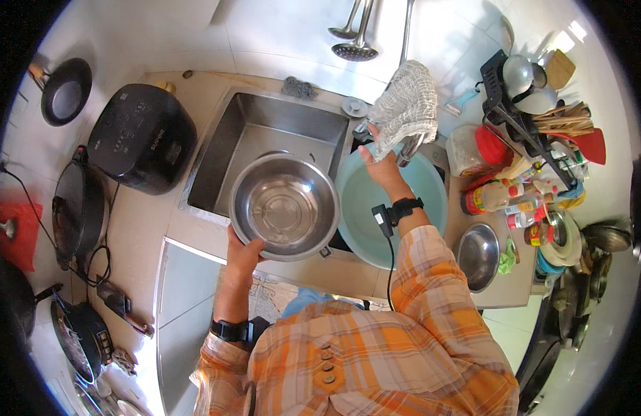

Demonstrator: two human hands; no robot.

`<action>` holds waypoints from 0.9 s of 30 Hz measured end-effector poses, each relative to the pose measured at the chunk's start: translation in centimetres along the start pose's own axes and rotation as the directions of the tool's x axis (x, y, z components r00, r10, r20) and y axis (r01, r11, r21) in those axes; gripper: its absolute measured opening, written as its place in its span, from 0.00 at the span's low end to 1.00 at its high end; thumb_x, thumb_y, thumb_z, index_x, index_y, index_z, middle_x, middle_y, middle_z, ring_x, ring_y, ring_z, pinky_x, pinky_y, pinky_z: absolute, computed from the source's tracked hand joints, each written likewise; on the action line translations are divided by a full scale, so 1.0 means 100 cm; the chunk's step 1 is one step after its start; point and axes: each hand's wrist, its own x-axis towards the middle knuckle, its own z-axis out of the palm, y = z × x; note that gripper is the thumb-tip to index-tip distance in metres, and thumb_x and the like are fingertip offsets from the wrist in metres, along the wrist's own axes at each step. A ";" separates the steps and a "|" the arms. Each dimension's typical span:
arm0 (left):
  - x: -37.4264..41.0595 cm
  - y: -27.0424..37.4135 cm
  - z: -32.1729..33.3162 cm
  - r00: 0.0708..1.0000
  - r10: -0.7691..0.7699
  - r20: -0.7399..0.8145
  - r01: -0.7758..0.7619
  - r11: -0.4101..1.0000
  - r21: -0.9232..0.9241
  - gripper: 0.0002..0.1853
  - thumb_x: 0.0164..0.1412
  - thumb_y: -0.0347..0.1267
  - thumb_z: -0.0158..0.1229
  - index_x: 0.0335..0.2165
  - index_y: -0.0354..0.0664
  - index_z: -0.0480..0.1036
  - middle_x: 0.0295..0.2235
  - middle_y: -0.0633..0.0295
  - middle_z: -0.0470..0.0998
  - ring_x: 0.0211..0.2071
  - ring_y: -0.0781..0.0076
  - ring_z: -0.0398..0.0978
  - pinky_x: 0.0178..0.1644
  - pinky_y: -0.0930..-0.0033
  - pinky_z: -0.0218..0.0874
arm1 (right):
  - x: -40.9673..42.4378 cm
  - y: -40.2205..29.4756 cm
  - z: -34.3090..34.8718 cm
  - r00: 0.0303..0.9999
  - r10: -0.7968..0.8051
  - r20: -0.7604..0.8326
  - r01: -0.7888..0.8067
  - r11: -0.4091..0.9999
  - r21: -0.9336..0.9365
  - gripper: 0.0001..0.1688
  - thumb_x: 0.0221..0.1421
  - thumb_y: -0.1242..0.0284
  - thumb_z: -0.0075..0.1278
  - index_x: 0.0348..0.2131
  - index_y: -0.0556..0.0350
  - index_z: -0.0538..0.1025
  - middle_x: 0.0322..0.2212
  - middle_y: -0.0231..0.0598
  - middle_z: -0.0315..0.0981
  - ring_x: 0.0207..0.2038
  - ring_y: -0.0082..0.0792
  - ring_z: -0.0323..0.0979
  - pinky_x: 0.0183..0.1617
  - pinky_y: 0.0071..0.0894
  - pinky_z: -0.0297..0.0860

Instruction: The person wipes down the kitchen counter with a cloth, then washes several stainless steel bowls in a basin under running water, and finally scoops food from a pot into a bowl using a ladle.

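A stainless steel bowl (284, 208) is tilted over the front edge of the steel sink (294, 140). My left hand (242, 255) grips its near-left rim, with the thumb over the edge. The inside of the bowl looks bare. My right hand (382, 166) reaches over a pale turquoise plastic basin (393, 229) to the faucet (411, 148). A whitish mesh cloth (411, 99) drapes over the faucet and covers part of those fingers. Whether they grip the faucet's handle or the cloth cannot be made out.
A black Supor rice cooker (143, 138) stands left of the sink. On the right are a red-lidded jar (466, 151), several sauce bottles (492, 197) and a small steel bowl (479, 257). Steel ladles (354, 49) hang at the back wall. A steel scrubber (299, 87) lies behind the sink.
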 end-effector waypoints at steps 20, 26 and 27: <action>-0.006 0.002 0.065 0.995 0.053 0.089 -0.066 0.986 0.154 0.32 0.45 0.24 0.51 0.49 0.43 0.50 0.42 0.53 0.67 0.35 0.61 0.74 0.30 0.64 0.73 | -0.060 -0.076 -0.093 0.949 0.305 0.083 -0.270 0.643 0.717 0.27 0.48 0.70 0.54 0.49 0.57 0.67 0.40 0.33 0.69 0.45 0.28 0.64 0.50 0.28 0.60; -0.016 0.003 0.099 0.987 0.032 0.159 -0.065 0.977 0.205 0.32 0.45 0.24 0.51 0.49 0.41 0.48 0.41 0.49 0.67 0.31 0.61 0.75 0.25 0.65 0.73 | -0.028 -0.054 -0.083 0.975 0.165 -0.149 -0.101 0.925 0.368 0.17 0.48 0.64 0.55 0.37 0.54 0.73 0.23 0.43 0.72 0.25 0.36 0.70 0.31 0.34 0.66; -0.015 0.003 0.106 0.983 0.046 0.176 -0.083 0.974 0.212 0.33 0.45 0.24 0.52 0.50 0.41 0.47 0.41 0.49 0.67 0.31 0.61 0.75 0.25 0.65 0.73 | -0.029 -0.051 -0.089 0.982 0.133 -0.137 -0.082 0.942 0.325 0.17 0.48 0.64 0.54 0.37 0.54 0.73 0.25 0.44 0.73 0.26 0.37 0.70 0.32 0.33 0.66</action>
